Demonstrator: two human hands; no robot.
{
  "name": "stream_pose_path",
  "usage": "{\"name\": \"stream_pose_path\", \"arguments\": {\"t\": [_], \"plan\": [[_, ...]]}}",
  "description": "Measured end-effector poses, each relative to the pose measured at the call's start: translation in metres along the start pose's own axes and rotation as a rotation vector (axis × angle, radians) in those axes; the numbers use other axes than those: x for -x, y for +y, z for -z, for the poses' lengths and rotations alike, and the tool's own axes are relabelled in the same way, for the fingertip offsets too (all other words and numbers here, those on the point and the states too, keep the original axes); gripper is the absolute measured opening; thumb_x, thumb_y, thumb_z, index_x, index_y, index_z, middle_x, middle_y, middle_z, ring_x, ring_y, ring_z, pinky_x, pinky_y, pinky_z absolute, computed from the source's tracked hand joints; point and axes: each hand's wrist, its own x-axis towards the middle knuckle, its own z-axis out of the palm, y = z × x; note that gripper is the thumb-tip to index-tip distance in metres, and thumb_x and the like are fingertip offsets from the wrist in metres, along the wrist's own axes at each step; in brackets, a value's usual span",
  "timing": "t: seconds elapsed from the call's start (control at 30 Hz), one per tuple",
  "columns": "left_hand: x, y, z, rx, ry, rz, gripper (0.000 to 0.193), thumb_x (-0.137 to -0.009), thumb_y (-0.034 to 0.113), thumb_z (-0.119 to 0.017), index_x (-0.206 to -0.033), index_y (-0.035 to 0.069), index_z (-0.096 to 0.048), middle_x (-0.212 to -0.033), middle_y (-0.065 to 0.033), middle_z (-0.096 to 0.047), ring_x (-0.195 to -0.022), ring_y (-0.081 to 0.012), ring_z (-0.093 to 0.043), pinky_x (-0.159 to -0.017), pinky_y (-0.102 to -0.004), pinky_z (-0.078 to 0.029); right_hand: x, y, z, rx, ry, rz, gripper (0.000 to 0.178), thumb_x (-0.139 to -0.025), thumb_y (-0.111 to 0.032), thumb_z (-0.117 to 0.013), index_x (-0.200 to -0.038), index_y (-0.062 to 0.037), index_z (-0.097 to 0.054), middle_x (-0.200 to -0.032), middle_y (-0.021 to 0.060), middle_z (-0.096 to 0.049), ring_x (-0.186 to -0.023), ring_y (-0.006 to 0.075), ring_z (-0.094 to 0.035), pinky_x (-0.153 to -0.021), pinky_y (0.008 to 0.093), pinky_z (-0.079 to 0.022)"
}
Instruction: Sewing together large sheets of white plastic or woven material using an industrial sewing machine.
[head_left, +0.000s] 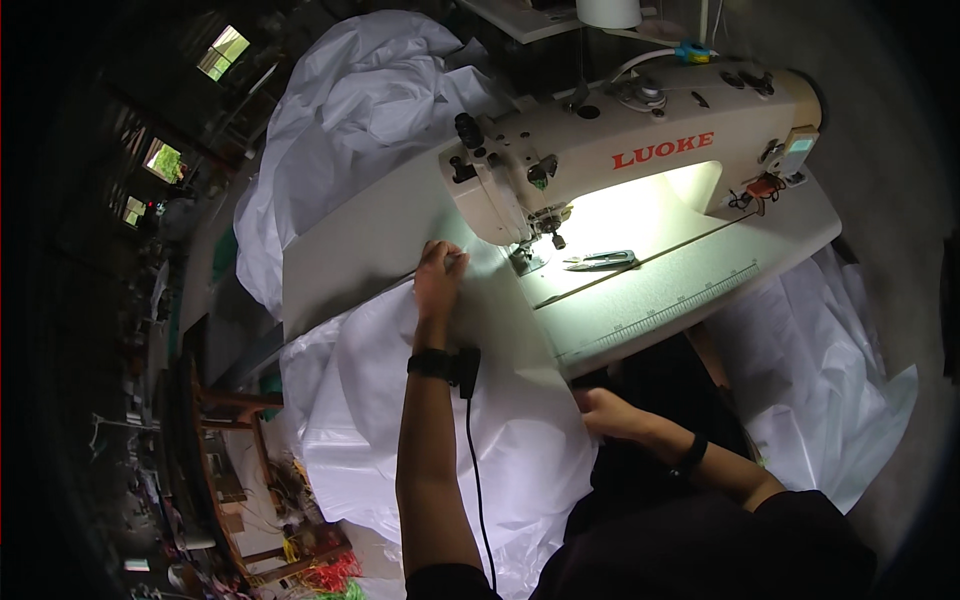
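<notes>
White sheeting (510,420) is pinched at its edge by both hands (437,285) (612,414) beside a sewing machine (560,140) with red lettering (662,150).

Small metal thread snips (602,261) with dark handles lie flat in bright light. At upper left, three small, bright rectangular windows (228,52) show green outside. Below them, a brown wooden frame (240,399) stands at lower left, with a tangle of thin red strands (335,572) near its foot, yellow strands (292,548) beside those. Plain grey floor (892,225) stretches along the right.
</notes>
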Motion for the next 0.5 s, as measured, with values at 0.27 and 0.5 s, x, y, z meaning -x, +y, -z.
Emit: {"name": "stream_pose_path", "arguments": {"t": [0.27,0.5], "plan": [[0.009,0.031,-0.002,-0.054,0.038,0.066,0.016,-0.081,0.013,-0.071,-0.086,0.004,-0.060,-0.093,-0.0120,-0.061,-0.087,-0.0306,-0.061,-0.078,-0.0387,-0.049,0.012,-0.034,-0.009,-0.112,0.000,0.054,0.036,-0.097,-0.031,-0.062,-0.111,0.0026,-0.065,-0.090,0.0019,-0.066,-0.082,0.0092,-0.058,-0.075,0.0282,-0.049],[0.055,0.105,-0.029,0.045,0.038,0.071,0.013,-0.083,0.006,-0.069,-0.090,0.002,-0.058,-0.095,-0.0136,-0.059,-0.085,-0.0312,-0.060,-0.076,-0.0409,-0.048,0.078,-0.026,0.037,0.051,0.046,-0.142,0.037,-0.093,-0.027,-0.065,-0.113,0.0046,-0.062,-0.088,0.0077,-0.070,-0.084,0.0127,-0.064,-0.080,0.0294,-0.052]]}}
